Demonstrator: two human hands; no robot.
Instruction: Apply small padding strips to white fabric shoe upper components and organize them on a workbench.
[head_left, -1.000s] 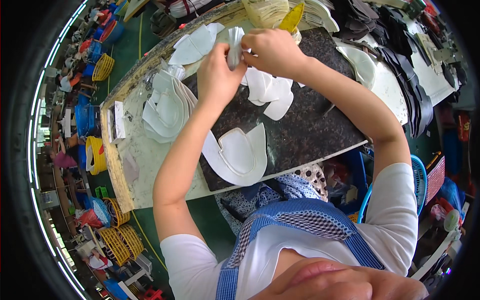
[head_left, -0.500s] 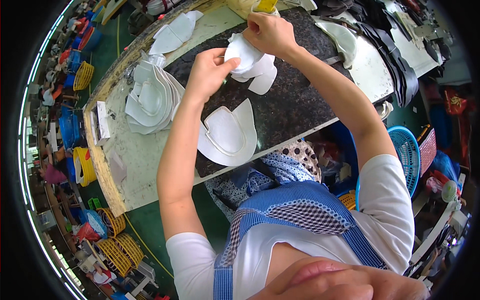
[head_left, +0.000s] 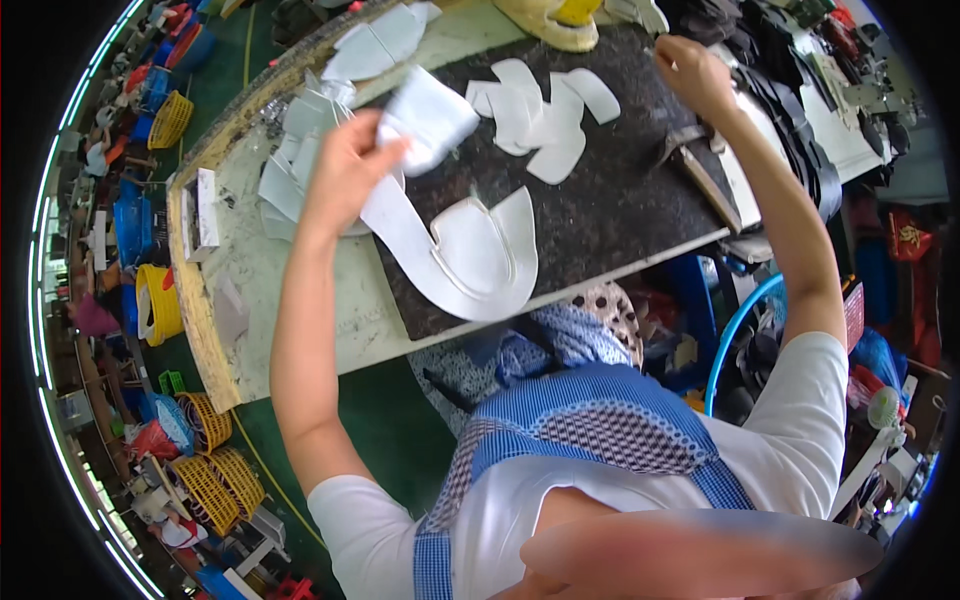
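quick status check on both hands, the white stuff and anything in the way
Left hand gripping white bundle, blurred. Right hand apart, grip unclear. Loose white pieces on dark slab, hammer at its right end.

White pieces (head_left: pixel 541 125) on dark slab (head_left: pixel 620 200).

Smooth, matt white sheet pieces (head_left: pixel 545 125) lie at centre on a dark, mottled, stone-like slab (head_left: pixel 625 190) with a faint sheen, with rough wooden edging (head_left: pixel 206 335) at left and a woven-looking cloth apron (head_left: pixel 610 435) below.
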